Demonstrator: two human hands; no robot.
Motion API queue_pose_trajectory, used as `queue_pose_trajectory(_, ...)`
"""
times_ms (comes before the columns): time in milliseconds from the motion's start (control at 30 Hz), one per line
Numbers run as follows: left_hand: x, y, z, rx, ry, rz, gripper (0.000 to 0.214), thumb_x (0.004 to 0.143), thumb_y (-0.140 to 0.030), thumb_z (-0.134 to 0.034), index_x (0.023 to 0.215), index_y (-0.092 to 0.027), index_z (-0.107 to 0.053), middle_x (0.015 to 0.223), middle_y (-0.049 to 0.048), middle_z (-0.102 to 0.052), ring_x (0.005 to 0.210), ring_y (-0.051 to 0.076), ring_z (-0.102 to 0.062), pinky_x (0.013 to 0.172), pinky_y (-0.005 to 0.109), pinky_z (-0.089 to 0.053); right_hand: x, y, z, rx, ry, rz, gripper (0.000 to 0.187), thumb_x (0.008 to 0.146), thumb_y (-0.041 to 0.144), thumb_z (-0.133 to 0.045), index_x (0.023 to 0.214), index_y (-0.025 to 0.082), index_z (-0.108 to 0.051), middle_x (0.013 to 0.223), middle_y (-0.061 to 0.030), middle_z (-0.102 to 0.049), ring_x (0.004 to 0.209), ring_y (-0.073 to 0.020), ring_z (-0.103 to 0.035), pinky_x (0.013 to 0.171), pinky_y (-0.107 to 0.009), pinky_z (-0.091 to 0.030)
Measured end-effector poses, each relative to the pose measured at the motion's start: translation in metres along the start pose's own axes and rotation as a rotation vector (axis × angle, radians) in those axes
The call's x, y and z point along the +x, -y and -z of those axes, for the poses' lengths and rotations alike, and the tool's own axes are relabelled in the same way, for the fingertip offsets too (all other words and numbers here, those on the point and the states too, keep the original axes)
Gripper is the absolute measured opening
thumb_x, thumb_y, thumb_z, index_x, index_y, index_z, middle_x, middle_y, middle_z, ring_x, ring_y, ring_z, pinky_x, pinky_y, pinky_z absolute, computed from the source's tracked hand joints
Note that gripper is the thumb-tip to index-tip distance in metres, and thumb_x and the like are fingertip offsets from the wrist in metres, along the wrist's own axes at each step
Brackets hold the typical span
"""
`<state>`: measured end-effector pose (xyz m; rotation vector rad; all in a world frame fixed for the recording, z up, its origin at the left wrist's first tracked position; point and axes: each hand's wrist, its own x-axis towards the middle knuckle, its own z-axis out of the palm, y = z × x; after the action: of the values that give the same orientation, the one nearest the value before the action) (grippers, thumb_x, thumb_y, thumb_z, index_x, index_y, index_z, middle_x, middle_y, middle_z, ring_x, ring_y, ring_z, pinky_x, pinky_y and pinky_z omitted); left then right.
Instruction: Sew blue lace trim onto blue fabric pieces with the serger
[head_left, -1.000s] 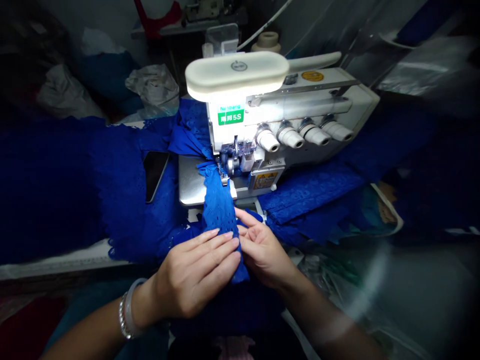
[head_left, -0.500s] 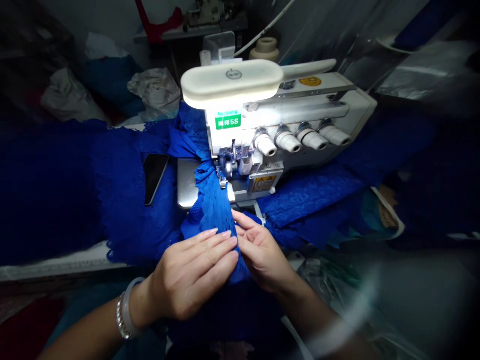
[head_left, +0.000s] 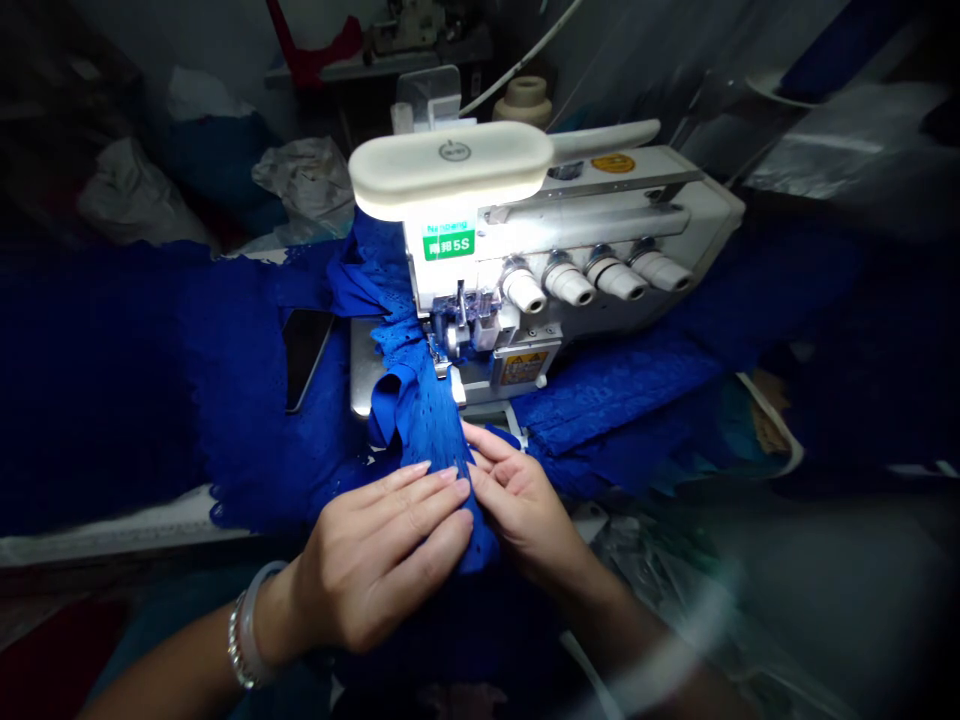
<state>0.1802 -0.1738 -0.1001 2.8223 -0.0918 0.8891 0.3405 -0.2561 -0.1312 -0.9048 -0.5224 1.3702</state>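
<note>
A strip of blue lace fabric [head_left: 437,425] runs from under the presser foot [head_left: 441,368] of a white overlock sewing machine [head_left: 525,235] down towards me. My left hand [head_left: 390,555] lies flat over the fabric, its fingers stretched out and pointing to the right edge. On that edge, my right hand [head_left: 525,505] pinches the cloth between thumb and fingers. A fold of smoother blue cloth curls up left of the strip, beside the metal plate [head_left: 365,370]. Gathered blue fabric lies behind the foot. The needle itself is too small to make out.
A black phone [head_left: 306,358] rests on blue fabric [head_left: 247,400] to the left. More blue lace [head_left: 615,390] is spread along the right side. A lamp head [head_left: 450,165] overhangs the machine. Plastic bags [head_left: 307,185] sit behind, with a thread cone [head_left: 523,102] at the back.
The fabric has fed further under the foot, and more of it is bunched behind. The fold at its left has curled up. Both hands keep nearly the same place; the view shifts slightly.
</note>
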Motion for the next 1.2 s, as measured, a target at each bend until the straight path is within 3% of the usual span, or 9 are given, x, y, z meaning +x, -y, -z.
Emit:
queue_pose_trajectory(233, -0.003, 0.004, -0.005, -0.033, 0.009, 0.048, 0.033, 0.098, -0.012, -0.034, 0.112, -0.009, -0.064, 0.113, 0.0141, -0.073, 0.121, 0.021, -0.062, 0.112, 0.044, -0.044, 0.002, 0.004, -0.001, -0.241, -0.086, 0.017, 0.028, 0.080, 0.037, -0.070, 0.099, 0.016, -0.071, 0.073, -0.0019, -0.074, 0.062, -0.0130, -0.064, 0.063, -0.024, -0.050)
queue_pose_trajectory(367, -0.003, 0.026, -0.003, -0.216, -0.050, 0.221, 0.026, 0.096, -0.020, -0.045, 0.114, -0.015, -0.063, 0.109, 0.0108, -0.075, 0.111, 0.022, -0.068, 0.114, 0.047, -0.039, -0.002, 0.002, 0.006, -0.312, -0.130, -0.033, 0.022, 0.077, 0.035, -0.071, 0.082, 0.014, -0.070, 0.058, 0.0022, -0.063, 0.051, -0.0090, -0.052, 0.052, -0.021, -0.040)
queue_pose_trajectory(467, 0.003, 0.050, 0.005, -0.333, -0.127, 0.487, 0.021, 0.091, -0.029, -0.059, 0.106, -0.017, -0.067, 0.101, 0.0081, -0.076, 0.094, 0.022, -0.073, 0.092, 0.033, -0.057, 0.001, 0.003, 0.013, -0.242, -0.015, -0.169, 0.021, 0.076, 0.035, -0.074, 0.078, 0.015, -0.067, 0.063, 0.0020, -0.062, 0.056, -0.0104, -0.054, 0.057, -0.022, -0.044)
queue_pose_trajectory(567, 0.013, 0.069, 0.015, -0.350, -0.184, 0.635, 0.020, 0.088, -0.033, -0.063, 0.094, -0.015, -0.068, 0.082, 0.0036, -0.074, 0.071, 0.016, -0.071, 0.063, 0.021, -0.056, 0.015, 0.007, 0.015, -0.174, 0.014, -0.137, 0.025, 0.072, 0.035, -0.079, 0.087, 0.018, -0.068, 0.072, 0.0024, -0.065, 0.065, -0.0121, -0.059, 0.065, -0.024, -0.049)
queue_pose_trajectory(667, 0.019, 0.070, 0.020, -0.305, -0.191, 0.573, 0.014, 0.089, -0.025, -0.062, 0.095, -0.014, -0.067, 0.083, 0.0031, -0.074, 0.073, 0.015, -0.071, 0.067, 0.021, -0.056, 0.028, 0.008, 0.014, -0.150, -0.094, -0.045, 0.025, 0.073, 0.040, -0.079, 0.076, 0.018, -0.067, 0.063, 0.0046, -0.061, 0.056, -0.0098, -0.053, 0.057, -0.022, -0.046)
queue_pose_trajectory(767, 0.016, 0.056, 0.018, -0.192, -0.106, 0.353, 0.022, 0.090, -0.020, -0.058, 0.110, -0.014, -0.064, 0.109, 0.0096, -0.073, 0.104, 0.021, -0.069, 0.098, 0.033, -0.053, 0.030, 0.005, 0.014, -0.218, -0.156, -0.039, 0.027, 0.073, 0.043, -0.079, 0.069, 0.017, -0.070, 0.061, 0.0031, -0.064, 0.052, -0.0100, -0.052, 0.052, -0.022, -0.043)
queue_pose_trajectory(833, 0.011, 0.046, 0.014, -0.158, -0.026, 0.223, 0.028, 0.092, -0.021, -0.054, 0.118, -0.012, -0.059, 0.118, 0.0135, -0.070, 0.117, 0.022, -0.064, 0.110, 0.038, -0.045, 0.027, 0.002, 0.015, -0.210, -0.154, -0.052, 0.027, 0.070, 0.043, -0.081, 0.073, 0.017, -0.073, 0.064, 0.0022, -0.068, 0.053, -0.0118, -0.056, 0.053, -0.024, -0.045)
queue_pose_trajectory(1033, 0.010, 0.017, 0.009, -0.113, 0.024, 0.152, 0.028, 0.099, -0.018, -0.035, 0.109, -0.013, -0.061, 0.113, 0.0110, -0.073, 0.115, 0.018, -0.065, 0.111, 0.037, -0.046, 0.017, 0.002, 0.014, -0.074, -0.046, -0.121, 0.040, 0.068, 0.039, -0.083, 0.103, 0.020, -0.074, 0.078, -0.0007, -0.076, 0.068, -0.0164, -0.069, 0.067, -0.027, -0.055)
queue_pose_trajectory(1200, 0.024, -0.002, 0.009, 0.038, 0.029, 0.099, 0.025, 0.098, -0.012, -0.037, 0.100, -0.010, -0.061, 0.104, 0.0134, -0.075, 0.105, 0.020, -0.071, 0.101, 0.036, -0.055, 0.012, 0.005, 0.009, -0.033, 0.028, -0.113, 0.043, 0.070, 0.037, -0.083, 0.108, 0.020, -0.071, 0.092, -0.0049, -0.077, 0.083, -0.0205, -0.072, 0.080, -0.033, -0.056)
